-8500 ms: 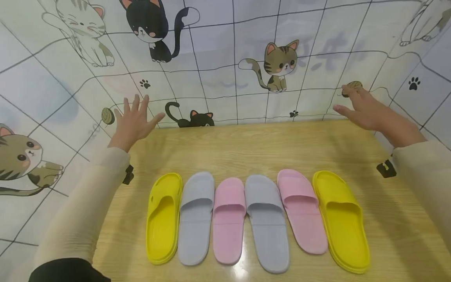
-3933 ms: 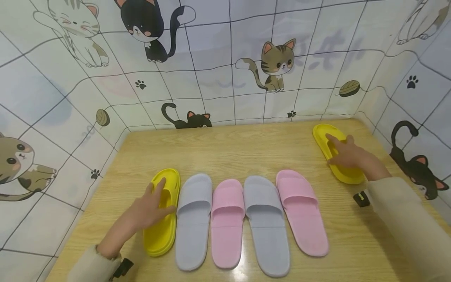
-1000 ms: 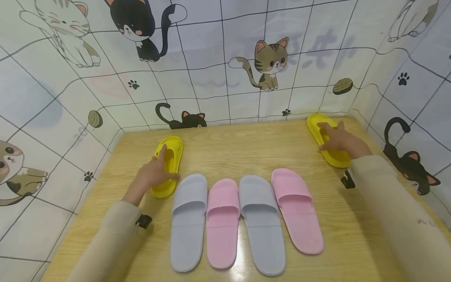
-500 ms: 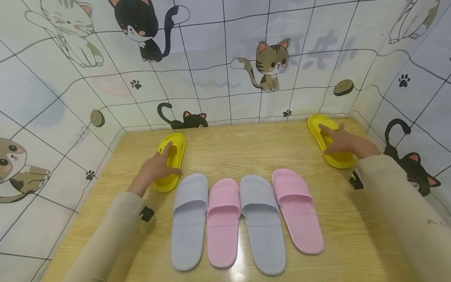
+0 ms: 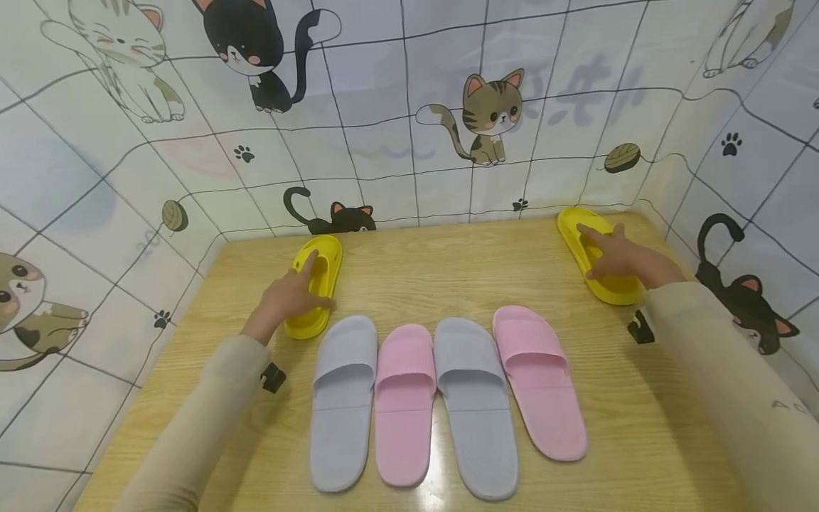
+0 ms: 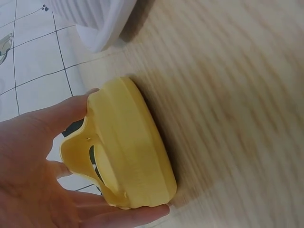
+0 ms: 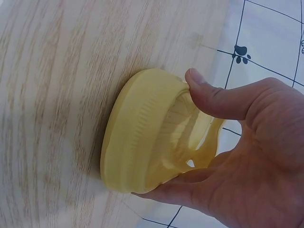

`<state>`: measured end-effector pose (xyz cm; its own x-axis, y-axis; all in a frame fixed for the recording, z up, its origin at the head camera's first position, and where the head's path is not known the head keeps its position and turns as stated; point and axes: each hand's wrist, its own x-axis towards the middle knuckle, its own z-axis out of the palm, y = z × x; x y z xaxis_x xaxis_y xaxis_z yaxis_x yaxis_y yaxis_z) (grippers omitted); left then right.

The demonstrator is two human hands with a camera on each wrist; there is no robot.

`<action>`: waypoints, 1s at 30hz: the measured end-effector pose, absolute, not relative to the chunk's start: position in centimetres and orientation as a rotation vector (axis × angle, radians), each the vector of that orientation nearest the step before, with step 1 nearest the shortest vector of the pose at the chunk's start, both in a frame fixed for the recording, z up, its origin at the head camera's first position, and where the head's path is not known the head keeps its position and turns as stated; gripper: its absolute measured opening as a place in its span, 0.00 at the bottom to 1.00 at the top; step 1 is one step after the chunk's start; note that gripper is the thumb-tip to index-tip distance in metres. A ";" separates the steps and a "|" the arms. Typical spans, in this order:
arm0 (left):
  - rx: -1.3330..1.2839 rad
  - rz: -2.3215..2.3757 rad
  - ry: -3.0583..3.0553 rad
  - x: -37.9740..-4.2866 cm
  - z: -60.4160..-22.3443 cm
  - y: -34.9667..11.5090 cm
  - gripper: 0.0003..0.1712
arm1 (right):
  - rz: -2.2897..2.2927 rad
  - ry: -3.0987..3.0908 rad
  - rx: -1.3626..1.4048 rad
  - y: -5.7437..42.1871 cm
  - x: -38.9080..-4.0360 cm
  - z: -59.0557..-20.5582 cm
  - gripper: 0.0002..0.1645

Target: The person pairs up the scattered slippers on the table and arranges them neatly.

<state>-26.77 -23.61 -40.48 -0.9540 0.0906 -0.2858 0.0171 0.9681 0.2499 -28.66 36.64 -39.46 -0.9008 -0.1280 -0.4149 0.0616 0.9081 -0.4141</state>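
The fingers of the left hand [image 5: 291, 293] are curled onto a yellow, rubbery closed-toe slipper [image 5: 329, 269], the thumb at the inner edge facing the row, the others across the opening and outer side. The right hand [image 5: 617, 257] pinches a matching yellow slipper [image 5: 609, 287] the same way, thumb inward. Both grips run across the width, so each long axis points away from the person, toe ahead of the fingers. The two toes lean slightly toward each other, near the cat-printed, grid-lined white wall [image 5: 384, 156]; whether either touches it is hard to tell.

Behind and between them on the pale wood-grain tabletop [image 5: 441, 274] lies a row, toes also forward: a grey ribbed-strap slipper [image 5: 342, 427], a pink one [image 5: 403, 427], a second grey one [image 5: 480, 427], then a second pink one [image 5: 553, 409], turned outward at the heel. The first grey is nearest the left hand; the last pink, nearest the right.
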 end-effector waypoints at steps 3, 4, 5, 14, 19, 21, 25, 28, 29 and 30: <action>0.078 0.355 2.813 -27.1 -40.4 -23.4 0.68 | -0.596 2.622 -0.047 36.5 -28.7 -39.3 0.64; 0.075 0.358 2.812 -27.2 -40.4 -23.3 0.68 | -0.594 2.620 -0.041 36.4 -28.7 -39.3 0.64; 0.075 0.358 2.813 -27.3 -40.4 -23.2 0.68 | -0.593 2.620 -0.036 36.4 -28.7 -39.3 0.64; 0.075 0.337 2.806 -28.4 -40.3 -22.5 0.67 | -0.583 2.623 -0.030 36.5 -28.9 -39.3 0.64; 0.076 0.345 2.795 -28.6 -39.9 -21.9 0.66 | -0.573 2.636 -0.044 36.5 -28.9 -39.4 0.63; 0.076 0.337 2.791 -28.8 -39.8 -21.7 0.66 | -0.571 2.645 -0.047 36.5 -28.9 -39.4 0.63; 0.069 0.328 2.776 -29.0 -39.8 -21.4 0.66 | -0.556 2.660 -0.060 36.4 -28.9 -39.4 0.63; 0.067 0.338 2.763 -29.1 -39.9 -21.2 0.66 | -0.554 2.658 -0.060 36.2 -28.7 -39.3 0.63; 0.069 0.340 2.757 -29.1 -39.9 -21.1 0.66 | -0.554 2.658 -0.059 36.1 -28.7 -39.3 0.63; 0.068 0.344 2.750 -29.1 -39.8 -21.0 0.67 | -0.554 2.657 -0.057 36.0 -28.6 -39.2 0.63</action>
